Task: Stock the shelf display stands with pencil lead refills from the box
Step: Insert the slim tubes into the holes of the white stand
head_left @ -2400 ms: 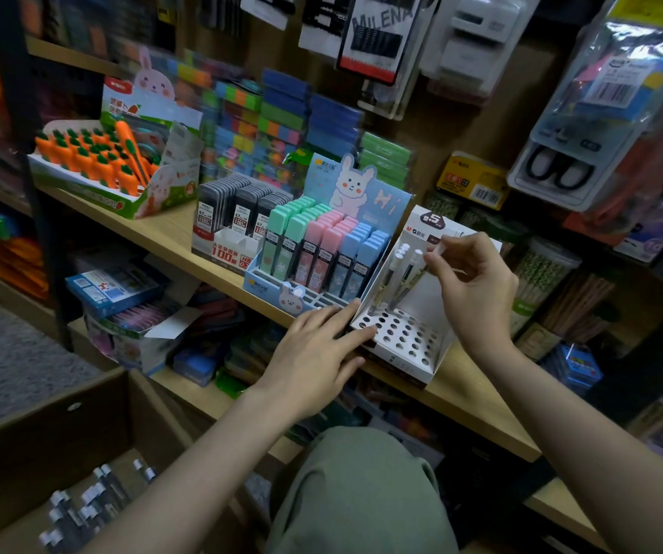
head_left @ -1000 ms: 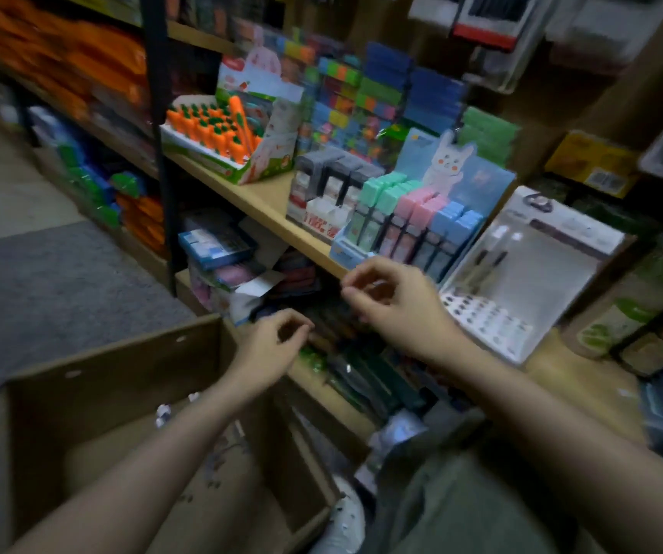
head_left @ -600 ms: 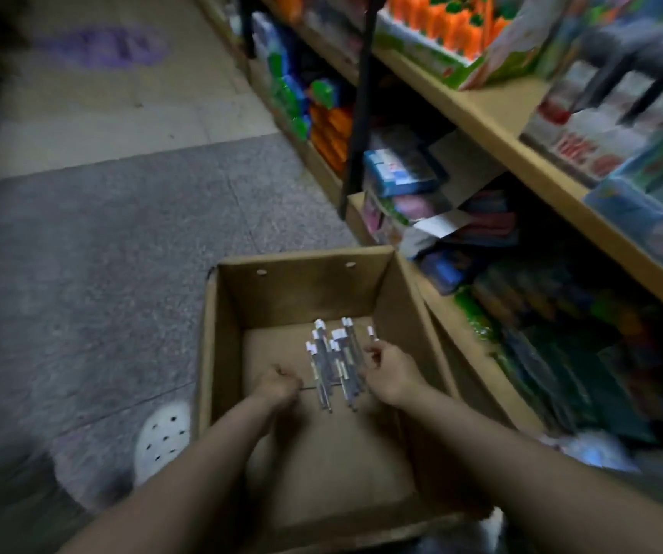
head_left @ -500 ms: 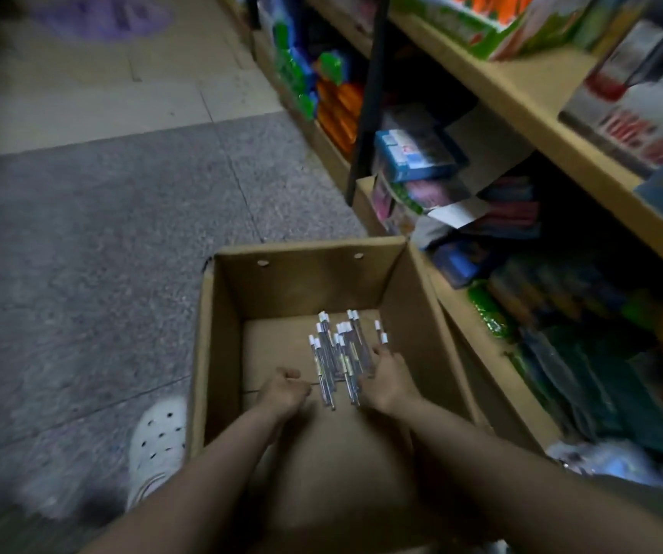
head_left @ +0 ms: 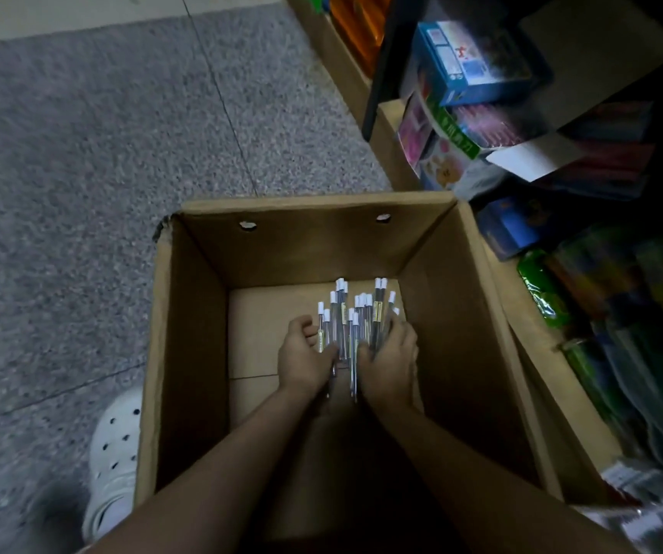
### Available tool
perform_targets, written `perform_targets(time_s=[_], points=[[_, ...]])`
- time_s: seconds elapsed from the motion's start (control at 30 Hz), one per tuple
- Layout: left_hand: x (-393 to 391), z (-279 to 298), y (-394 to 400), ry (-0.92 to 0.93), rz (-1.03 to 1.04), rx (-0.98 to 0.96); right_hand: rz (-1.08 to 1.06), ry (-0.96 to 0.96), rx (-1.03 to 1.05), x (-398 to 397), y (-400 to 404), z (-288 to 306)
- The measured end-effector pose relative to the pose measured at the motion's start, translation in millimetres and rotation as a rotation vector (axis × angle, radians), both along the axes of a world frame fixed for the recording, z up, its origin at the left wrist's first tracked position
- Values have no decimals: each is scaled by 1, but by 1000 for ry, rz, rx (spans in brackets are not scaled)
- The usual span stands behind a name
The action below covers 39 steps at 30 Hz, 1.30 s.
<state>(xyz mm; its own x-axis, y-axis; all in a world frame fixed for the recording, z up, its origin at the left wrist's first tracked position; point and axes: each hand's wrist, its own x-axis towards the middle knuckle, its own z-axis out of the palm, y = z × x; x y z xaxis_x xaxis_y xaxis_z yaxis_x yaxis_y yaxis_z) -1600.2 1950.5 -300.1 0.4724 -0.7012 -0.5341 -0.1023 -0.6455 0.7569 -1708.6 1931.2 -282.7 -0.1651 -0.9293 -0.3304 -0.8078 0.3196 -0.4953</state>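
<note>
Both hands down in cardboard box (head_left: 185, 353): left hand (head_left: 301, 353) & right hand (head_left: 391, 361) cupped round sides of lead refill tubes (head_left: 355, 317), white caps pointing away. White clog (head_left: 112, 453) beside box, left.

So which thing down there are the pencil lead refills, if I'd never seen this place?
Find the open cardboard box on the grey floor beside the low shelves. On its bottom, between the left hand and right hand, lies a bundle of pencil lead refills. They are thin clear tubes with white caps, the only loose items in the box.
</note>
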Motion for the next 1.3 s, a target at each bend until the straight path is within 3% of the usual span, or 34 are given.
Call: perform_targets(time_s=[0.13, 0.47, 0.63, 0.8, 1.0, 1.13, 1.3], points=[[-3, -1, -6, -52, 33, 15, -156, -123, 11, -4, -8, -4], [-27, -3, -28, -149, 28, 63, -229, -186, 126, -3, -29, -12], [-37, -6, -33, -110, -29, 61, -222, -182, 121, 0, -31, -12], [-39, -6, -29, 35, 111, 20, -194, -129, 149, -3, -33, -11], [-25, -10, -21, 97, -75, 115, -22, 55, 160, -4, -23, -9], [-12, -6, -17, 193, -120, 103, -30, 99, 119, -3, -20, -4], [4, 12, -8, 144, -194, 65, -37, -86, 220, -11, -20, 10]])
